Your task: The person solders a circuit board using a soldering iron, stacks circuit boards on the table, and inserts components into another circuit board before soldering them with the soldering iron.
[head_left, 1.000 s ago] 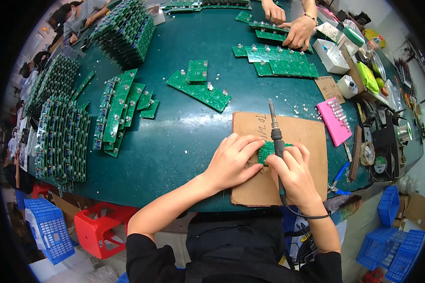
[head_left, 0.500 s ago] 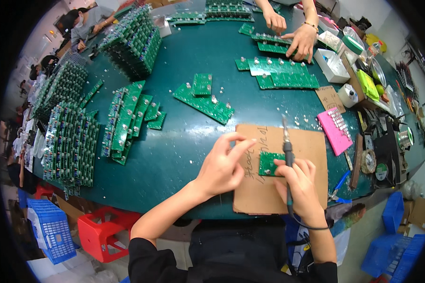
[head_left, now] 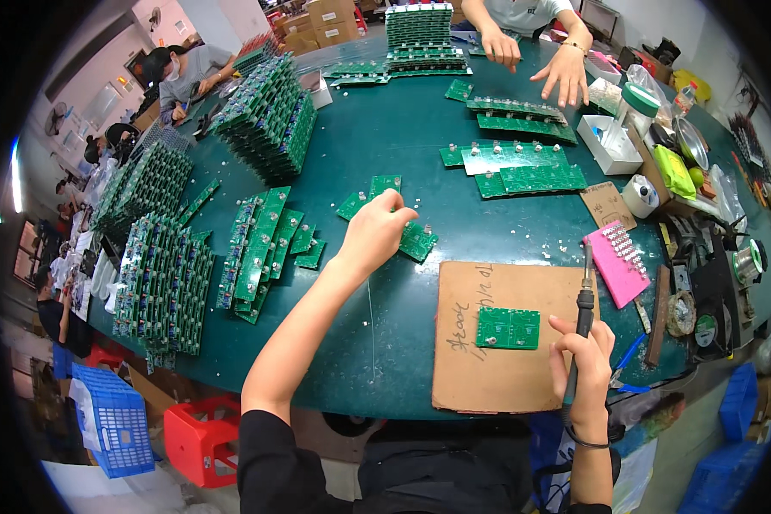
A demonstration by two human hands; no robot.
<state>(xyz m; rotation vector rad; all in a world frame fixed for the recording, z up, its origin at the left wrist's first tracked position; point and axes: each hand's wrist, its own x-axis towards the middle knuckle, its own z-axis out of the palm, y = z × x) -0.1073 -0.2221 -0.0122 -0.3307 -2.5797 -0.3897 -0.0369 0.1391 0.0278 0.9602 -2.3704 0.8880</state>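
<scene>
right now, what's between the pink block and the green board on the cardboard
In the head view, the soldering iron held in the right hand, plus cardboard.

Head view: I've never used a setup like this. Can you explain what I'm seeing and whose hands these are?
There's no robot: these are a person's bare hands, seen from a fisheye camera on their head, looking down, so straight edges bend near the rim. The right hand holds a soldering iron. The left hand is over loose green boards; whether it grips one is unclear. On the table, a circuit board lies on cardboard, with stacks of boards at left. The far hands are another person's.
</scene>
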